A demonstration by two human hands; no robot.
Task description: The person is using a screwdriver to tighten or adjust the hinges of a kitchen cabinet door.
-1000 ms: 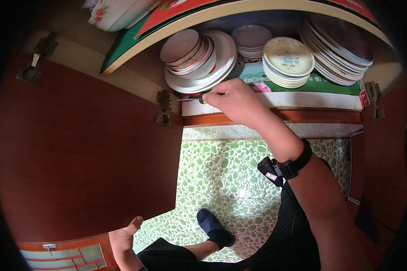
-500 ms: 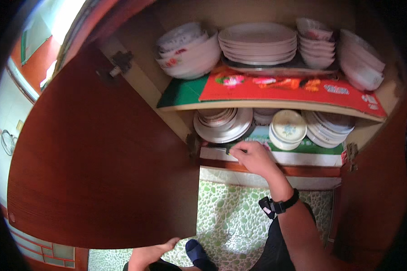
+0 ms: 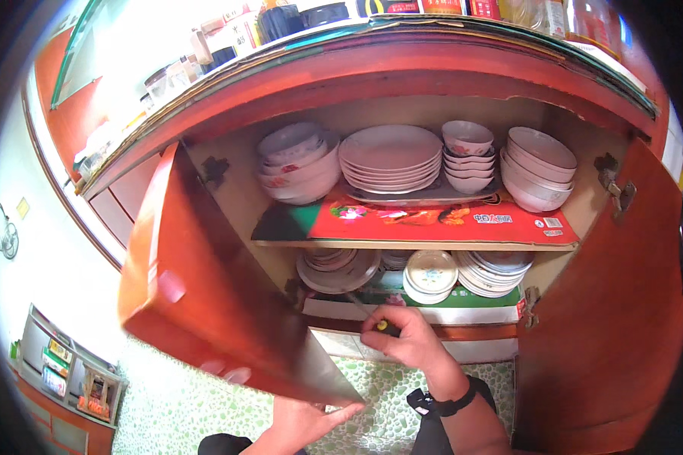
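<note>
My right hand [image 3: 402, 337] grips a screwdriver [image 3: 387, 327] with a black and yellow handle. Its thin shaft points up-left toward the lower shelf, near the left door's lower hinge area. My left hand [image 3: 311, 417] holds the bottom edge of the wooden left cabinet door [image 3: 182, 280], thumb along it. Inside, the lower shelf carries stacked plates [image 3: 489, 274], saucers [image 3: 430, 271] and bowls on larger plates [image 3: 340, 269]. The upper shelf has bowls [image 3: 539, 171], oval plates [image 3: 391, 148] and small bowls [image 3: 469, 174] on red printed cardboard [image 3: 432, 220].
Jars and packages [image 3: 281, 23] crowd the countertop above. The right door [image 3: 599, 326] stands open with a hinge [image 3: 615, 182]. At the lower left are a low rack of boxes [image 3: 61, 364], a wall hook with cord [image 3: 4, 231] and a green patterned floor [image 3: 167, 402].
The view has risen to show the countertop. The left door has swung partly inward with my left hand on it. My right hand has drawn slightly back, tilting the screwdriver.
</note>
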